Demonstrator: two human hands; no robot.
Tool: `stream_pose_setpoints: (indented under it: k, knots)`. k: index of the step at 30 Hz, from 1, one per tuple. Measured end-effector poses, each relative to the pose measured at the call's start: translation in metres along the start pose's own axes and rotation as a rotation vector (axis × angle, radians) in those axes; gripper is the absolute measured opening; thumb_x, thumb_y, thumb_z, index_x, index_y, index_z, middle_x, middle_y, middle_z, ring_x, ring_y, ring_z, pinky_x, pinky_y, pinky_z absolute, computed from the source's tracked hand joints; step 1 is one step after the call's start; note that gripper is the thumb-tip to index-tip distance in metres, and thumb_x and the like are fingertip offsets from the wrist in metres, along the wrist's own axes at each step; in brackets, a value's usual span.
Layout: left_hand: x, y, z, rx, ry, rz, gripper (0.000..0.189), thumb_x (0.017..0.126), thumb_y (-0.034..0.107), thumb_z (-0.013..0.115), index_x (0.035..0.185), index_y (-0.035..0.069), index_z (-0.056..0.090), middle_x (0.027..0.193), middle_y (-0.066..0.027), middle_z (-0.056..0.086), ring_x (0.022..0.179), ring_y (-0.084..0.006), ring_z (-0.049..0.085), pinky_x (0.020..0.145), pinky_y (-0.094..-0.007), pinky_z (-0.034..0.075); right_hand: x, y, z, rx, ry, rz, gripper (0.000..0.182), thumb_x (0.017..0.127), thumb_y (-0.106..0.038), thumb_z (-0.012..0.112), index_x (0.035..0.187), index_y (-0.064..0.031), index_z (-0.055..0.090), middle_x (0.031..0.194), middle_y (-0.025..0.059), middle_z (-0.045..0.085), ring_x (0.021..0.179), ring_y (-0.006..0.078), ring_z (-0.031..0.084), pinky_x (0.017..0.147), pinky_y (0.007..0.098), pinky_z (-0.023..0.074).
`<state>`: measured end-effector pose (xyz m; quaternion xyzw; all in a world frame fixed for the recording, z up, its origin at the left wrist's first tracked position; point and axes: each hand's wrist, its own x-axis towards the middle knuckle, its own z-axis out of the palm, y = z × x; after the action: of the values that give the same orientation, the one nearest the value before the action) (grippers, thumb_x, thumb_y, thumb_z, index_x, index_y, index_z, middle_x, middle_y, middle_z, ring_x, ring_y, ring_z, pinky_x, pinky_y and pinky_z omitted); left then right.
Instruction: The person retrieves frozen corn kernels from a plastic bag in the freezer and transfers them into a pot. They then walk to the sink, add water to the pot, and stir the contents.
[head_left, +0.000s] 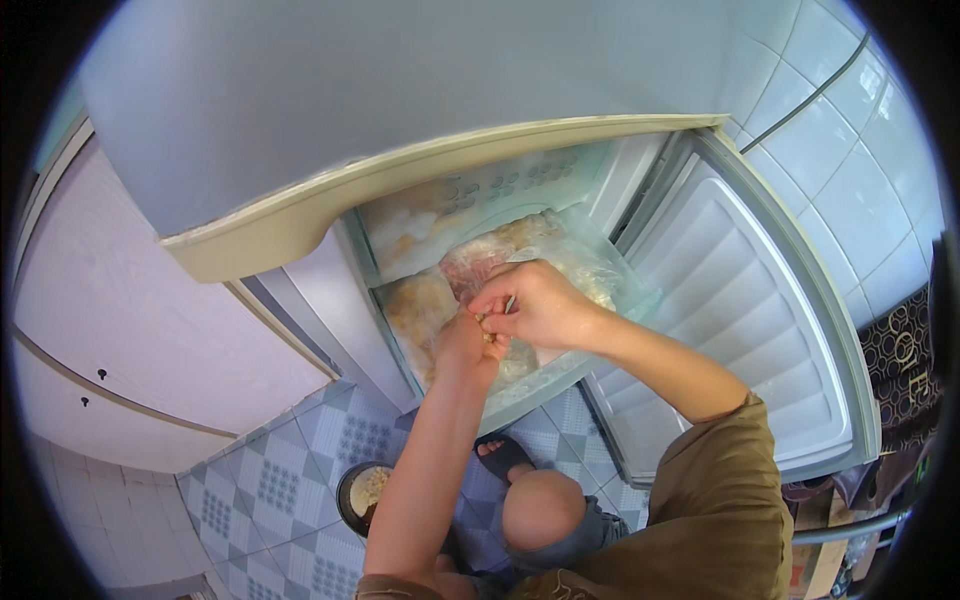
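Note:
My left hand (469, 341) is cupped, palm turned inward, over an open freezer drawer (525, 386). Small pale yellowish bits (487, 334) show in its fingers. The thumb and fingertips of my right hand (540, 300) meet at those bits; whether they grip any is too small to tell. Below and around both hands, the drawer holds several frosted plastic bags. One bag has reddish contents (474, 262), one at the left has yellowish contents (420, 307), and another at the right has pale contents (589, 270). My hands hide the drawer's middle.
The freezer door (720, 300) stands wide at the right. Above the drawer juts the upper refrigerator door (420, 97). A dark bowl (360, 495) with pale food sits on the tiled floor (285, 487), partly behind my left forearm. White cabinets (142, 300) stand at the left.

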<state>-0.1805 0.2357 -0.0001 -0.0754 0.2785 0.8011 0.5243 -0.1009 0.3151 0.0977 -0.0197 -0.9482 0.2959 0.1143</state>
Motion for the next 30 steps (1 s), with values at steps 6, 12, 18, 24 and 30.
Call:
stream_pose_setpoints:
  k: [6,12,18,24,30]
  knots:
    - [-0.009,0.000,0.016,-0.019,0.028,-0.039,0.016,0.089,0.018,0.041,0.092,0.005,0.049,0.081,-0.0059,0.052,0.069,-0.0147,0.050,0.060,-0.0267,0.044,-0.002,0.025,-0.015,0.476,-0.094,0.224,0.011,0.078,0.003,0.056,0.088,0.0043,0.061,0.080,0.0099,0.063,0.069,0.0129,0.060,0.064,0.0245,0.0494]
    - [-0.013,0.003,0.019,0.019,-0.079,-0.069,0.015,0.088,0.016,0.046,0.092,0.002,0.050,0.085,-0.0076,0.053,0.076,-0.0170,0.051,0.069,-0.0283,0.047,-0.001,0.043,-0.015,0.537,-0.073,0.236,0.012,0.077,0.002,0.058,0.089,0.0039,0.060,0.077,0.0091,0.062,0.066,0.0119,0.059,0.062,0.0235,0.0488]
    - [-0.017,-0.001,0.023,0.074,-0.048,0.026,0.015,0.084,0.010,0.052,0.093,-0.001,0.051,0.085,-0.0082,0.053,0.079,-0.0169,0.052,0.074,-0.0282,0.049,-0.001,0.048,-0.020,0.358,-0.106,0.243,0.013,0.076,0.002,0.059,0.088,0.0039,0.060,0.077,0.0082,0.062,0.067,0.0109,0.058,0.063,0.0233,0.0492]
    - [-0.016,0.010,0.012,-0.056,-0.007,0.011,0.012,0.083,0.005,0.050,0.092,-0.003,0.052,0.084,-0.0085,0.053,0.078,-0.0171,0.052,0.072,-0.0269,0.049,0.004,0.055,-0.023,0.837,-0.129,0.378,0.011,0.075,-0.002,0.060,0.085,0.0014,0.062,0.079,0.0059,0.061,0.067,0.0119,0.058,0.062,0.0236,0.0489]
    - [-0.012,0.015,0.011,-0.163,0.080,-0.006,0.011,0.081,0.010,0.045,0.076,0.002,0.050,0.072,-0.0078,0.051,0.066,-0.0180,0.050,0.062,-0.0268,0.046,0.016,0.154,0.016,0.396,-0.510,0.400,0.026,0.066,-0.011,0.067,0.088,0.0006,0.060,0.079,0.0084,0.062,0.067,0.0168,0.059,0.060,0.0267,0.0481]
